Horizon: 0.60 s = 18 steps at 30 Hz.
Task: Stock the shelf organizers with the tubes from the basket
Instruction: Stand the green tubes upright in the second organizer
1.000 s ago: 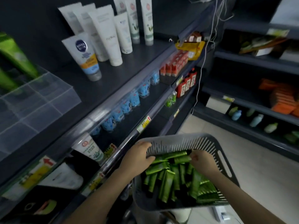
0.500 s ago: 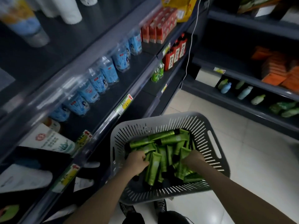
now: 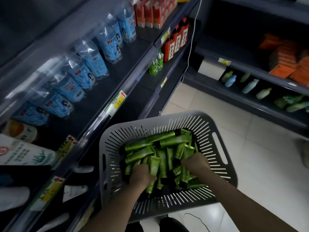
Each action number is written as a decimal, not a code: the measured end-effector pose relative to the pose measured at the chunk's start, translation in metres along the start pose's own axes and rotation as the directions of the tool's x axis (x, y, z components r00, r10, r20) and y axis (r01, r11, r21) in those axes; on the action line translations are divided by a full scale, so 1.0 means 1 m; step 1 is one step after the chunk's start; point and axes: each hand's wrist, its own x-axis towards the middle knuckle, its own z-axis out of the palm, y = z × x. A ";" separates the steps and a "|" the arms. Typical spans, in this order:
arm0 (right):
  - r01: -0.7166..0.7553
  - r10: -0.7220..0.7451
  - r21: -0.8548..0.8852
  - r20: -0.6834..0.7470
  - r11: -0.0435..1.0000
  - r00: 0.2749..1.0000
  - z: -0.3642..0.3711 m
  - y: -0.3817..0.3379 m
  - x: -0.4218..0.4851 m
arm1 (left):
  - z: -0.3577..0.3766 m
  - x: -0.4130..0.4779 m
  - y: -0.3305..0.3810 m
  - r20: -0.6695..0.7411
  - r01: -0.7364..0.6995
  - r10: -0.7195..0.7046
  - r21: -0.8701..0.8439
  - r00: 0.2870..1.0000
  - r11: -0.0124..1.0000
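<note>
Green tubes [image 3: 173,141] lie heaped in the gray basket [image 3: 184,114], lower middle. Most point up the frame, and the top few lie sideways. The left grip [image 3: 142,176] curls round some tubes. The right grip [image 3: 195,162] has its fingers buried, so I cannot tell.

we see the tubes [image 3: 167,144] piled in the basket [image 3: 217,124]. shelving [image 3: 127,91] stands left of it, bottles [image 3: 93,61] on one shelf.

we log matt grey plastic basket [image 3: 102,144] with slotted walls, glossy green tubes [image 3: 167,141] with metallic sheen, clear shiny plastic bottles [image 3: 98,62] with blue labels, glossy pale floor tiles [image 3: 259,173], our dark matt shelf boards [image 3: 117,77]
</note>
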 end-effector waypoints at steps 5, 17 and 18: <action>0.018 -0.012 0.149 -0.045 0.989 0.999 -0.011 0.000 0.001 | 0.012 0.006 0.003 -0.071 0.004 0.004 0.111 0.997 0.994; 0.196 -0.210 0.279 0.018 0.940 0.978 -0.014 -0.018 -0.022 | -0.030 -0.021 0.001 -0.051 -0.092 0.084 -0.177 0.995 0.980; 0.234 -0.246 0.267 0.011 0.935 0.969 -0.018 -0.021 -0.027 | -0.038 -0.028 0.002 -0.087 -0.122 0.107 -0.195 0.990 0.973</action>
